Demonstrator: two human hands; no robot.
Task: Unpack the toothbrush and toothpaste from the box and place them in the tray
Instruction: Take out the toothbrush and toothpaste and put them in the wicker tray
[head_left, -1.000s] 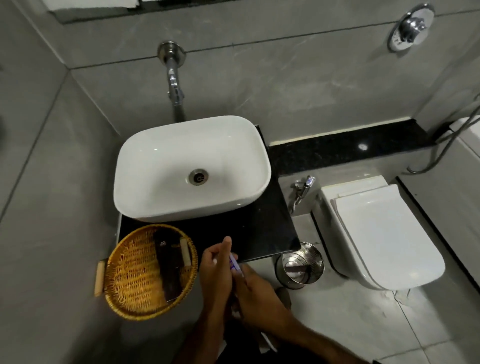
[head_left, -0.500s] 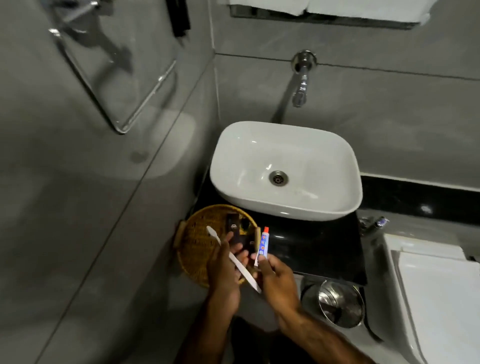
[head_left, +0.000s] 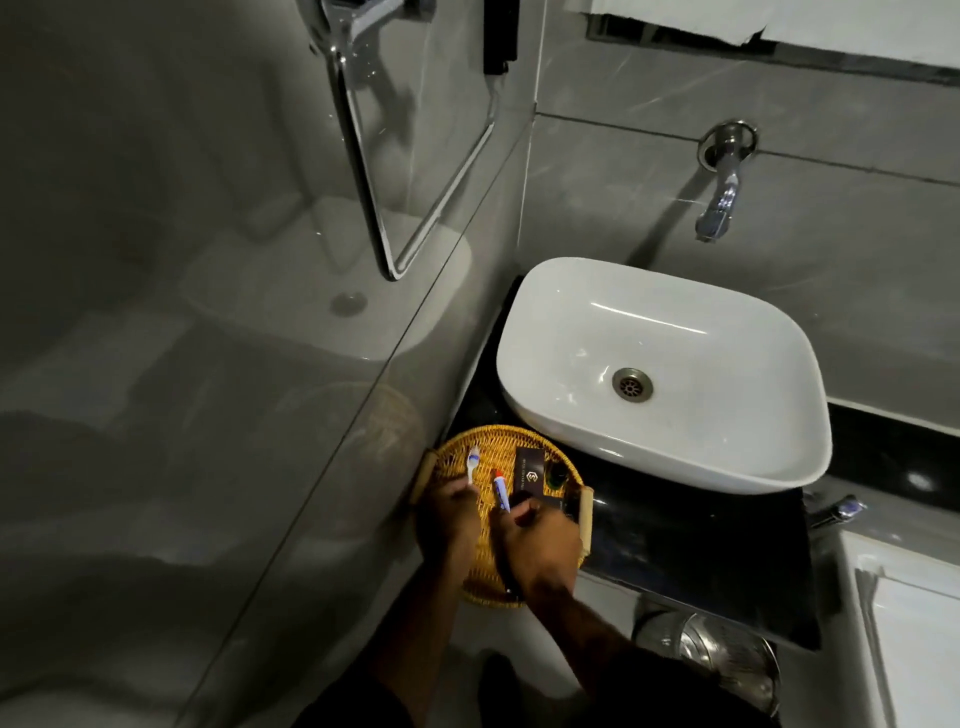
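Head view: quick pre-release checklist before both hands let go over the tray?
1. Left hand grip on toothbrush: ok.
2. Right hand grip on toothpaste: ok.
3. Both items over the wicker tray: ok.
4. Items already resting on the weave: cannot tell.
5. Drop spots apart from the dark box: ok, it lies further right.
6. Tray fully supported on the counter: not ok, its near edge overhangs.

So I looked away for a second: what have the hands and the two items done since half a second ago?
Both hands have come down over the wicker tray. The left hand has lowered the toothbrush toward the tray's left part, and the right hand has brought the toothpaste beside it. Neither is released yet. The dark box in the tray stayed put.
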